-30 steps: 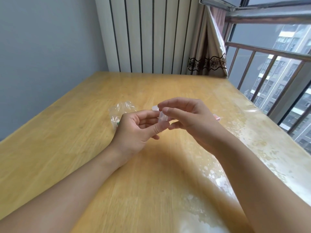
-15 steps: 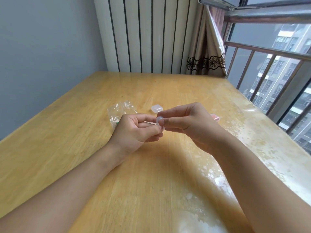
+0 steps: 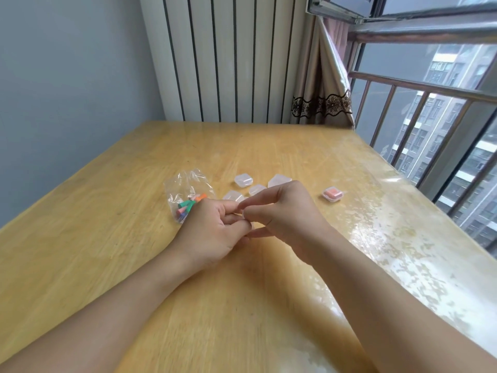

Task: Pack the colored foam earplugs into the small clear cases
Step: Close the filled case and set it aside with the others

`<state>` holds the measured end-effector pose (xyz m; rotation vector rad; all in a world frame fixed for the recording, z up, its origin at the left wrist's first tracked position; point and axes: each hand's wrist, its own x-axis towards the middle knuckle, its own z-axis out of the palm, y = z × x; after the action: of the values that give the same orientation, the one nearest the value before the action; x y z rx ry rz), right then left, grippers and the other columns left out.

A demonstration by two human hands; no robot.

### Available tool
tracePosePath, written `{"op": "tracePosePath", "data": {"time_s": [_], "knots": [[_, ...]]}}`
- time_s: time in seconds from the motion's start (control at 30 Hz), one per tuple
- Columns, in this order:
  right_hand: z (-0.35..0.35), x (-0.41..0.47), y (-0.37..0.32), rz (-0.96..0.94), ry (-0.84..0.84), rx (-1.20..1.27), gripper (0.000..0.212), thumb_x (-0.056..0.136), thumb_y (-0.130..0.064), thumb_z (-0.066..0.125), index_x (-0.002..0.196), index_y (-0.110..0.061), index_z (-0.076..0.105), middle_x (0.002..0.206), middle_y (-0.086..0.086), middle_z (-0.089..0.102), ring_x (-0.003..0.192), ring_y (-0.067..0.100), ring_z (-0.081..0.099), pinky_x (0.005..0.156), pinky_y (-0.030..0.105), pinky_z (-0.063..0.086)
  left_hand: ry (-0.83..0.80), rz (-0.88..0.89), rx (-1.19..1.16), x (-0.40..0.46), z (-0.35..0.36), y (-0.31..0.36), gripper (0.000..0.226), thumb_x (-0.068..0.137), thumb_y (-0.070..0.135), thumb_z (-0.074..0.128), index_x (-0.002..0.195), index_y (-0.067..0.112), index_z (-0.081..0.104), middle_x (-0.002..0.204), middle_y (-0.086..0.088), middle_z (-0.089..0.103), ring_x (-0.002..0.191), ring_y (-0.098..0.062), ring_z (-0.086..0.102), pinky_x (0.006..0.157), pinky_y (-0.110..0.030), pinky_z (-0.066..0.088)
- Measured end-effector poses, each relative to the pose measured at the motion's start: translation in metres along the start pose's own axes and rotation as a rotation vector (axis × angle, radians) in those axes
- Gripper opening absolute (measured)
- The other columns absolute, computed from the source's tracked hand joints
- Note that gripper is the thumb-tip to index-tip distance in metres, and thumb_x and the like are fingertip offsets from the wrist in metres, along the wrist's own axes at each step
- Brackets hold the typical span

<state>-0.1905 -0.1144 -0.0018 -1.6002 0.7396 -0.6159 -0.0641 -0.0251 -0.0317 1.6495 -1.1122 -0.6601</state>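
Observation:
My left hand (image 3: 212, 232) and my right hand (image 3: 285, 211) meet over the middle of the wooden table (image 3: 107, 238), fingertips pinched together on a small clear case (image 3: 246, 212) that is mostly hidden between them. A clear plastic bag (image 3: 188, 195) with several colored foam earplugs (image 3: 188, 205) lies just left of my left hand. Several empty clear cases lie behind my hands, among them a closed clear case (image 3: 243, 180) and another clear case (image 3: 278, 180). To the right sits a shut case with pink earplugs inside (image 3: 333, 194).
The table's right edge runs along a window with a metal railing (image 3: 419, 103). A curtain (image 3: 322, 84) hangs at the back right corner. A striped wall panel (image 3: 228, 57) stands behind the table and a grey wall on the left.
Both hands have come lower and nearer to me with the small case between them. The cases and the bag behind them now show.

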Motion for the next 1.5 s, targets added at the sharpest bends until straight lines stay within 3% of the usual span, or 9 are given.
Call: {"op": "tracePosePath", "data": {"time_s": [0.13, 0.3, 0.6, 0.9, 1.03, 1.13, 1.23, 1.4, 1.5], "knots": [[-0.002, 0.002, 0.003, -0.014, 0.014, -0.003, 0.024, 0.077, 0.012, 0.069, 0.1, 0.006, 0.076, 0.102, 0.016, 0.074, 0.088, 0.025, 0.076, 0.072, 0.04, 0.065, -0.005, -0.058, -0.172, 0.0, -0.006, 0.009, 0.025, 0.095, -0.001, 0.051, 0.101, 0.002, 0.075, 0.091, -0.022, 0.077, 0.089, -0.031, 0.077, 0.073, -0.026, 0.062], [-0.03, 0.012, -0.005, 0.078, -0.113, 0.166, 0.026, 0.084, 0.018, 0.065, 0.106, 0.007, 0.072, 0.092, 0.016, 0.074, 0.077, 0.023, 0.076, 0.074, 0.032, 0.064, -0.07, -0.098, -0.326, -0.003, -0.014, 0.021, 0.031, 0.105, 0.006, 0.039, 0.112, 0.01, 0.068, 0.089, -0.02, 0.077, 0.081, -0.027, 0.078, 0.064, -0.023, 0.061], [-0.044, 0.012, 0.002, 0.17, -0.232, -0.293, 0.013, 0.085, -0.002, 0.076, 0.098, -0.004, 0.078, 0.077, 0.011, 0.076, 0.071, 0.014, 0.073, 0.058, 0.021, 0.055, -0.067, 0.041, 0.321, -0.006, -0.011, 0.006, 0.01, 0.081, 0.012, 0.075, 0.084, 0.019, 0.069, 0.054, -0.004, 0.069, 0.042, -0.015, 0.061, 0.049, -0.023, 0.052], [-0.029, 0.018, 0.01, 0.042, -0.103, -0.189, 0.022, 0.078, -0.002, 0.085, 0.096, 0.004, 0.074, 0.084, 0.016, 0.072, 0.076, 0.025, 0.072, 0.079, 0.043, 0.064, -0.083, 0.1, 0.449, -0.007, -0.012, 0.006, 0.036, 0.068, 0.044, 0.088, 0.064, 0.014, 0.07, 0.052, -0.002, 0.061, 0.044, -0.003, 0.05, 0.047, -0.018, 0.042], [-0.029, 0.019, 0.008, -0.024, -0.062, -0.27, 0.021, 0.076, -0.012, 0.088, 0.094, -0.006, 0.077, 0.096, 0.012, 0.076, 0.075, 0.015, 0.07, 0.071, 0.035, 0.062, -0.046, 0.135, 0.389, -0.007, -0.017, 0.01, 0.035, 0.071, 0.047, 0.085, 0.063, 0.016, 0.071, 0.05, 0.005, 0.057, 0.043, -0.003, 0.048, 0.046, -0.016, 0.04], [-0.028, 0.019, 0.004, -0.229, 0.128, -0.363, 0.01, 0.081, -0.017, 0.083, 0.09, -0.016, 0.079, 0.087, -0.007, 0.077, 0.072, 0.001, 0.067, 0.062, 0.015, 0.047, 0.226, 0.249, 0.299, 0.0, -0.038, 0.014, 0.025, 0.074, 0.036, 0.083, 0.062, 0.019, 0.071, 0.051, -0.002, 0.06, 0.044, -0.011, 0.049, 0.047, -0.021, 0.043], [-0.016, 0.014, 0.001, -0.457, 0.198, -0.49, 0.008, 0.082, -0.016, 0.075, 0.086, -0.022, 0.079, 0.082, -0.015, 0.073, 0.08, 0.001, 0.065, 0.062, 0.009, 0.04, 0.462, 0.274, 0.418, 0.006, -0.071, 0.015, 0.008, 0.071, 0.028, 0.071, 0.077, 0.024, 0.073, 0.064, -0.001, 0.062, 0.052, -0.011, 0.051, 0.053, -0.019, 0.044], [0.017, 0.013, 0.019, -0.546, -0.068, -0.828, 0.017, 0.089, -0.016, 0.071, 0.103, -0.021, 0.08, 0.086, -0.007, 0.065, 0.081, 0.011, 0.056, 0.074, 0.027, 0.048, 0.138, 0.024, 0.718, 0.011, -0.081, -0.003, 0.065, 0.065, 0.053, 0.067, 0.125, 0.03, 0.064, 0.12, 0.016, 0.052, 0.106, -0.012, 0.053, 0.09, -0.032, 0.046], [0.025, 0.02, 0.024, -0.509, -0.071, -0.923, 0.024, 0.094, -0.025, 0.067, 0.117, -0.025, 0.075, 0.092, -0.004, 0.059, 0.093, 0.017, 0.055, 0.077, 0.032, 0.045, 0.1, -0.008, 0.775, 0.012, -0.075, -0.007, 0.069, 0.061, 0.057, 0.062, 0.125, 0.03, 0.064, 0.119, 0.014, 0.055, 0.109, -0.013, 0.055, 0.095, -0.038, 0.05]]}}
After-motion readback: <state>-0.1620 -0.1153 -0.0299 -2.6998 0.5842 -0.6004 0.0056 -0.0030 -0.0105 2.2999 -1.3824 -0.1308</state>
